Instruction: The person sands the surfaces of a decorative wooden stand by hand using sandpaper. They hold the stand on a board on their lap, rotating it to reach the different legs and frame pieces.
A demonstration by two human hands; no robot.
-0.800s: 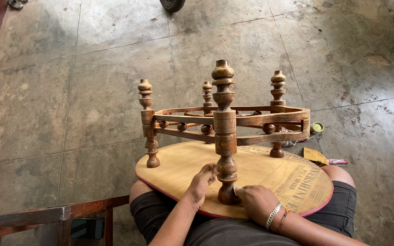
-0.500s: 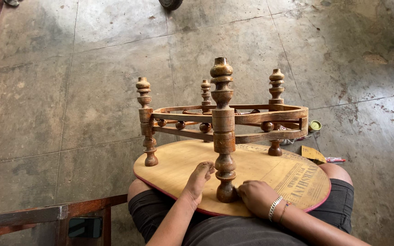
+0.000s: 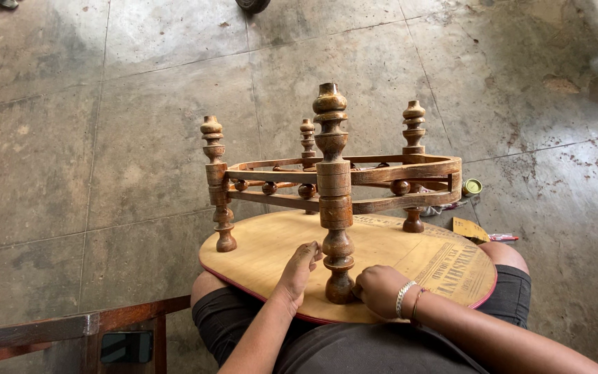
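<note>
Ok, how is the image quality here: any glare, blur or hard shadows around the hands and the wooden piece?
Head view: soft, even daylight with no hard shadows; the left hand, right hand and turned wooden table are sharp, without motion blur; mild sheen on the concrete floor, no blown glare; slight wide-angle stretch at the edges.

One upturned wooden table (image 3: 333, 201) on a lap, with one oval plywood top (image 3: 271, 249) and four turned legs: nearest (image 3: 333, 187), left (image 3: 216, 183), far middle (image 3: 307, 142), right (image 3: 414, 156). Two curved rails (image 3: 396, 187) round the legs, with at least five small round beads (image 3: 269, 188) showing between them. Two hands: left (image 3: 299, 270), right (image 3: 381, 289). Two bangles (image 3: 405, 298) on the right wrist. One small round tin (image 3: 472, 186), one yellow card (image 3: 470, 229), one pink pen (image 3: 504, 237) on the floor. One wooden bench (image 3: 70, 329) at the lower left.
</note>
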